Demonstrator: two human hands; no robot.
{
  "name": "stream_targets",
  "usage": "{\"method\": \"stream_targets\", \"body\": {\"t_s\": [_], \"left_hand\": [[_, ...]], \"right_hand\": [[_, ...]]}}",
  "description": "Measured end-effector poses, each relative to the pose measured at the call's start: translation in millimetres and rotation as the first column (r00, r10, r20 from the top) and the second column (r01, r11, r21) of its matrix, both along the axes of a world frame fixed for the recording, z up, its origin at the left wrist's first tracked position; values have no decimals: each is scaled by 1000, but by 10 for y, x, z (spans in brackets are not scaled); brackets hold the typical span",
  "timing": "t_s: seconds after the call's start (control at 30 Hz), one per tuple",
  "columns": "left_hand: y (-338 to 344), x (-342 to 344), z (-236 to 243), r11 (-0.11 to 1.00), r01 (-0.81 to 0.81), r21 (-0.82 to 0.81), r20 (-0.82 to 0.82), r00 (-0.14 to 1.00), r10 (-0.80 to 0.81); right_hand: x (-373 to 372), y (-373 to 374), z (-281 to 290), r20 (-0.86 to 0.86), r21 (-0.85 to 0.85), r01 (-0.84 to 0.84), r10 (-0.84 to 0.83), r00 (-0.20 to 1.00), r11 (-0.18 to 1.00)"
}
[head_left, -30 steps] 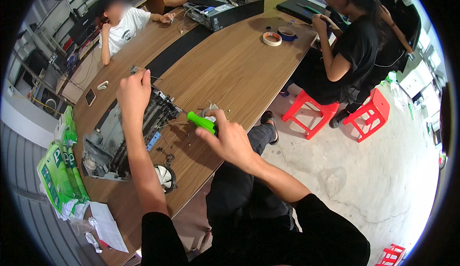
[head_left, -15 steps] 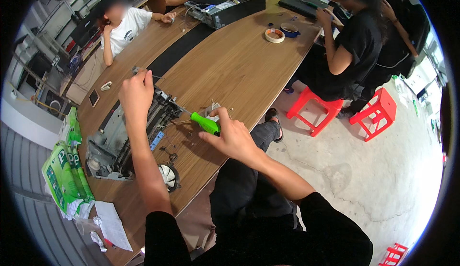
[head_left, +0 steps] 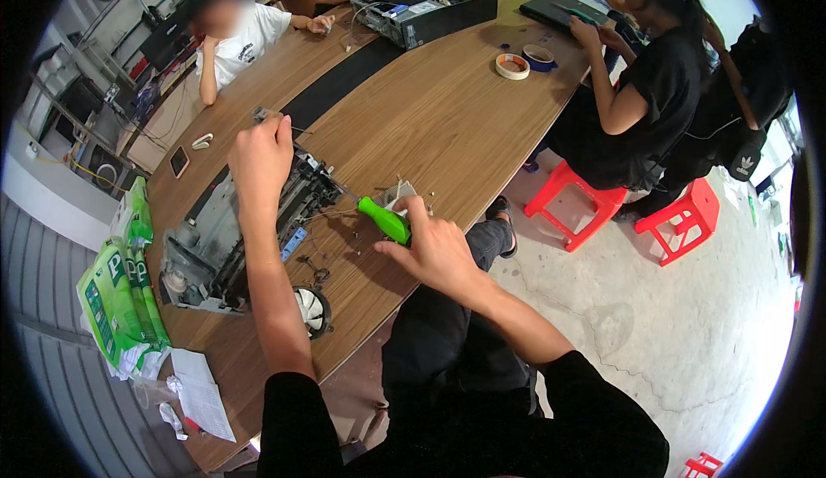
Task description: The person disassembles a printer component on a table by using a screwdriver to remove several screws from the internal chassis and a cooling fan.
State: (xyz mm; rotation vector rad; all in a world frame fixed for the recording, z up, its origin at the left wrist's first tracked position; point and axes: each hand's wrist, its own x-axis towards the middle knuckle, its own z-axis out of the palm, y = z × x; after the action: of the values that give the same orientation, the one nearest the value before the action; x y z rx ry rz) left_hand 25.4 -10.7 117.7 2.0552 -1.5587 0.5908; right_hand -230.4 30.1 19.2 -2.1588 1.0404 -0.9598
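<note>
— Your right hand (head_left: 434, 250) curls loosely round a green-handled screwdriver (head_left: 385, 222), its thin shaft pointing at the grey chassis (head_left: 206, 233).
— And your left hand (head_left: 261, 164)?
— Bent over the chassis's far end, fingertips hidden, so I can't tell what it grips; your forearm (head_left: 280, 297) covers part.
— Around you?
— A round, white-bladed fan (head_left: 310, 306); farther off, tape rolls (head_left: 514, 74) on your wood-grain surface (head_left: 430, 125); red stools (head_left: 585, 198) on cracked floor (head_left: 594, 306).

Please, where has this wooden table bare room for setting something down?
Brown wood lies bare between the grey-and-black dismantled machine, the cream round tape roll and the black boxy computer case. Crowded: near the green-handled screwdriver, with thin loose wires and a round white fan.
</note>
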Motion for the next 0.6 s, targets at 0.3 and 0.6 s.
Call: {"method": "stream_targets", "body": {"t_s": [0.3, 0.6], "left_hand": [[-34, -64, -51, 998, 13, -66, 82, 997, -8], [-3, -87, -18, 997, 14, -72, 83, 997, -8]], "right_hand": [[72, -36, 118, 14, 23, 139, -139, 990, 990], [97, -107, -33, 200, 440, -38, -56, 978, 897]]}}
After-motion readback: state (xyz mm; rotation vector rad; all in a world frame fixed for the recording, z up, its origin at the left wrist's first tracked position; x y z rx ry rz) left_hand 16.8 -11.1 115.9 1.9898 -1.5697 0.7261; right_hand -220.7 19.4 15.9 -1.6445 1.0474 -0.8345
